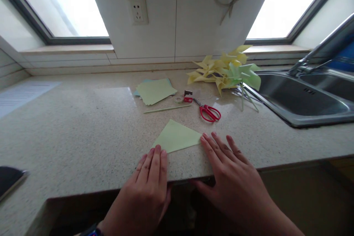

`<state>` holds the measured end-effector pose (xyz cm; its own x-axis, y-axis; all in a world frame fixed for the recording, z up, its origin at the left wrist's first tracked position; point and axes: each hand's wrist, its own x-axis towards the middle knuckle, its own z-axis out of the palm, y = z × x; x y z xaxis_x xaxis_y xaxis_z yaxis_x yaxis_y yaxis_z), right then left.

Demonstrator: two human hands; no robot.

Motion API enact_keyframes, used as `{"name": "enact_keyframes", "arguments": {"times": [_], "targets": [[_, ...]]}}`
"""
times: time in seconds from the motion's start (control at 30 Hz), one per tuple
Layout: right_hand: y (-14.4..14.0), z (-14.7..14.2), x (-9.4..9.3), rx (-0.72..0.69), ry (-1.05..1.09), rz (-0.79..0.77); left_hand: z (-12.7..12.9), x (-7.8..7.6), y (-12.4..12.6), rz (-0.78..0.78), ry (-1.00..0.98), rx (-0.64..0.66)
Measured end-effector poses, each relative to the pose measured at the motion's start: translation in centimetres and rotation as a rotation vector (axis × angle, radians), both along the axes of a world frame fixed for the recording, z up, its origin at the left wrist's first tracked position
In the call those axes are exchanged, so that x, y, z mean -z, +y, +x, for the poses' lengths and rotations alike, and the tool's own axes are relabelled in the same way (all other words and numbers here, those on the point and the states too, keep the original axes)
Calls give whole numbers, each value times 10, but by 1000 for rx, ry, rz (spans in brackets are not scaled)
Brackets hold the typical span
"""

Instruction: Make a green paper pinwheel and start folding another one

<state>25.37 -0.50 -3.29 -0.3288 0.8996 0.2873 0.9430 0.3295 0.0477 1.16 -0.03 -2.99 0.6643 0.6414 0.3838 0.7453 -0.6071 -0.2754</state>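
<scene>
I see both hands laid flat at the near edge of a speckled stone countertop, palms down, fingers stretched out and close together, gripping nothing. My left hand rests with its fingertips at the lower left corner of a pale green sheet of paper folded into a triangle. My right hand lies just to the right of that sheet, its index fingertip touching the triangle's right corner. The folded triangle lies flat on the counter between the two hands, slightly beyond them, near the front edge.

Farther back I see a thin green stick lying nearly level, and behind it a small stack of pale green paper squares. To the right of the stack sit a small roll of clear tape and a small red stapler, just beside each other. Red-handled scissors lie to the right of the stick, blades pointing back and left. Beyond them a heap of yellow and green paper pinwheels rests by the rim of a stainless steel sink, with a faucet above it. A wall socket sits on the tiled wall between two bright windows.
</scene>
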Motion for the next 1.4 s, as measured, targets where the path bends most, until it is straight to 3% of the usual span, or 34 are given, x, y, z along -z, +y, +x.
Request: {"name": "enact_keyframes", "arguments": {"times": [0.33, 0.6, 0.9, 1.03, 1.2, 1.4], "targets": [[-3, 5, 2, 34, -65, 79, -12, 2, -12, 20, 108, -87], [-13, 3, 4, 56, -79, 124, -15, -9, -7, -20, 48, -69], [-22, -3, 8, 58, -33, 170, 3, 2, -5, -25, -12, 77], [-20, -18, 1, -20, 69, 182, 5, 10, -5, -11, 4, 84], [-14, -52, -1, -248, 261, 102, 6, 15, -1, 46, -5, 119], [-7, -68, 8, -275, 299, 66, 10, 9, 1, 67, 43, 90]]}}
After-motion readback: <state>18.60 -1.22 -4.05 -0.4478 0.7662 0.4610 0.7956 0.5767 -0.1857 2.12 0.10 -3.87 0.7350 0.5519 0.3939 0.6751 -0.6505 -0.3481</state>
